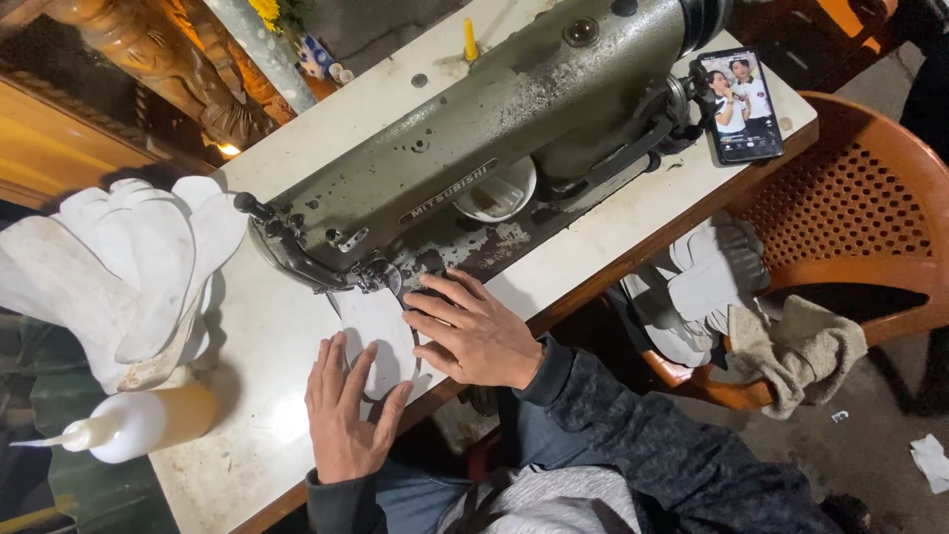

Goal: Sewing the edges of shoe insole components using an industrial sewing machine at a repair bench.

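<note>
A grey-green industrial sewing machine [494, 138] lies across a white table [257, 326]. A white shaped cloth piece [381, 331] rests flat under its needle end [376, 272]. My left hand [346, 410] presses flat on the near left edge of the piece, fingers spread. My right hand [474, 331] lies flat on the piece's right side, fingertips close to the presser foot. Neither hand grips anything.
A stack of white cut pieces [119, 277] sits at the table's left, with a squeeze bottle [138, 425] in front. A phone [741, 104] with a lit screen lies at the right end. An orange plastic chair [860, 208] holds more white pieces [707, 287] and a rag [801, 351].
</note>
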